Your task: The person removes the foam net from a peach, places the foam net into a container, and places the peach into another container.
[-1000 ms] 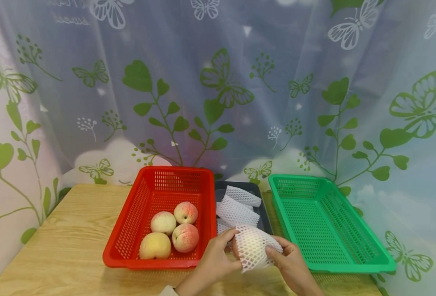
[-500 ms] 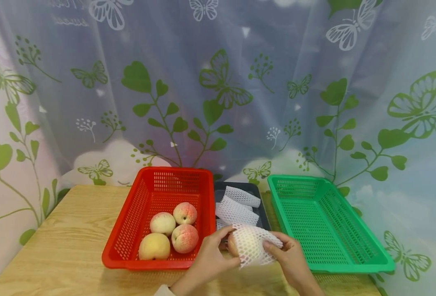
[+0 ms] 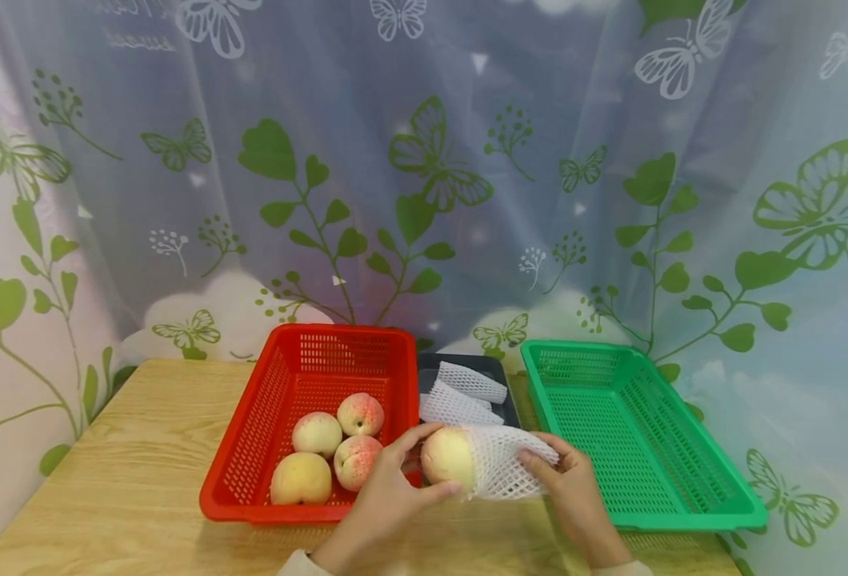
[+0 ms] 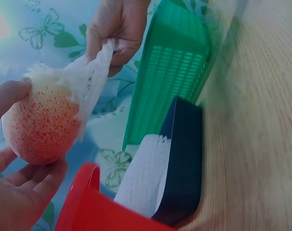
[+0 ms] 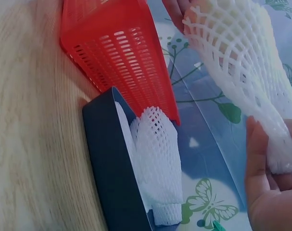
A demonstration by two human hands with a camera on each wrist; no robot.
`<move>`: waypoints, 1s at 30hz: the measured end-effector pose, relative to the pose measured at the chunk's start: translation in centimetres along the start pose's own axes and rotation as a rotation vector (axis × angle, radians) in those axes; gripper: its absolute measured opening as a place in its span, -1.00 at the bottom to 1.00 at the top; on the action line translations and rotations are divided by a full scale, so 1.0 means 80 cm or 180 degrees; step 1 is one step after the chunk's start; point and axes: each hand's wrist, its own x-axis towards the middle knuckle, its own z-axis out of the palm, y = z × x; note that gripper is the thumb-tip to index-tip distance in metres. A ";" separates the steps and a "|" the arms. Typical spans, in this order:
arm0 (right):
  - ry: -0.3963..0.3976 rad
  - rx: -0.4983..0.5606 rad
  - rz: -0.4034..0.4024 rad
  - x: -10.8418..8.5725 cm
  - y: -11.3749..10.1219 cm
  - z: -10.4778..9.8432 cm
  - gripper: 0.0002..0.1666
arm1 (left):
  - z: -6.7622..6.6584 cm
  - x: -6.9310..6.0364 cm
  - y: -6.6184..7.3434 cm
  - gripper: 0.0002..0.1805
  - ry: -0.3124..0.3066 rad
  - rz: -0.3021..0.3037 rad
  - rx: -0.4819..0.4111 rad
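A peach (image 3: 447, 459), pale yellow with red speckles, is held between the thumb and fingers of my left hand (image 3: 398, 484). A white foam net sleeve (image 3: 505, 462) covers its right part, while the left part is bare. My right hand (image 3: 568, 484) pinches the narrow, gathered end of the sleeve. In the left wrist view the bare, red-speckled side of the peach (image 4: 44, 122) faces the camera. The right wrist view has the foam net (image 5: 242, 53) stretched from the peach to the right thumb and fingers. Both hands are above the table, in front of the dark tray.
Several peaches (image 3: 302, 478) lie in the red basket (image 3: 233, 448) on the left. Spare foam nets (image 3: 470, 382) lie in the dark tray (image 3: 505, 372) between the baskets. A green basket (image 3: 719, 468) stands on the right. A patterned curtain (image 3: 424, 160) hangs behind the wooden table (image 3: 122, 480).
My left hand has shifted left with the peach, and more of the peach is now bare of the net. The right hand keeps its pinch on the sleeve's end, slightly further right.
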 end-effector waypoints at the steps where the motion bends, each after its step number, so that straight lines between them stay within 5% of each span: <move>1: 0.0024 -0.0031 0.0022 0.002 -0.001 0.000 -0.69 | -0.003 0.000 0.001 -0.25 0.0016 -0.0020 -0.0021; 12: 0.0192 -0.0148 0.0179 0.028 0.009 0.017 -0.56 | -0.036 -0.006 -0.004 -0.28 0.0398 -0.0228 0.0070; 17: 0.0109 -0.0308 0.0271 0.046 0.024 0.027 -0.53 | -0.051 -0.010 -0.005 -0.28 0.0505 -0.0412 -0.0170; 22: -0.0022 -0.0649 0.0341 0.063 0.050 0.036 -0.52 | -0.065 -0.015 -0.006 -0.29 0.0602 -0.0505 -0.0087; 30: -0.0358 -0.1579 -0.0230 0.080 0.082 0.044 -0.69 | -0.086 -0.021 -0.004 -0.26 0.0710 -0.0706 -0.0019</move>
